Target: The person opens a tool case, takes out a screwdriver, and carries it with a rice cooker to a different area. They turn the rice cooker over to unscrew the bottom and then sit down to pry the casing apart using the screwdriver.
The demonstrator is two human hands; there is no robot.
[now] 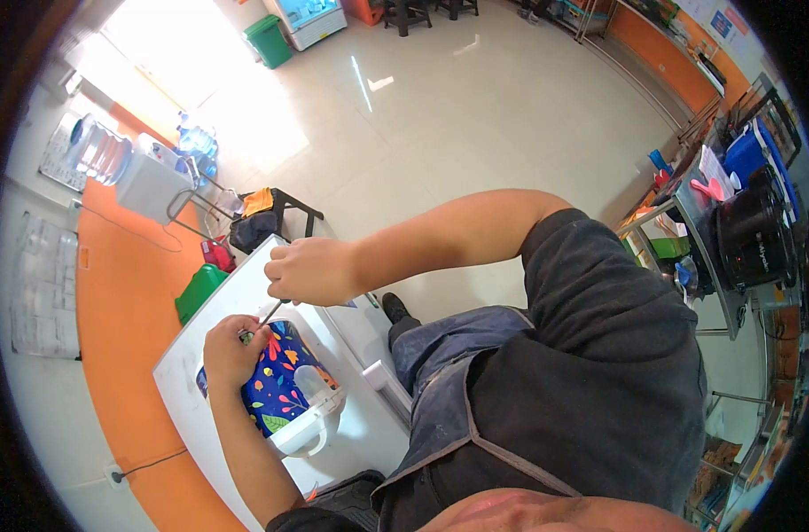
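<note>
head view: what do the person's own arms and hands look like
The right hand and left hand are bare and ungloved. The right sleeve is black, loose and wrinkled, ending near the elbow; the left sleeve is also dark, but only a little shows at the bottom edge.

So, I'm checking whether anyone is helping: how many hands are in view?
2: the right hand, closed on one end of the tool, and the left hand, at its other end, beside the floral panel. No others show.
</note>
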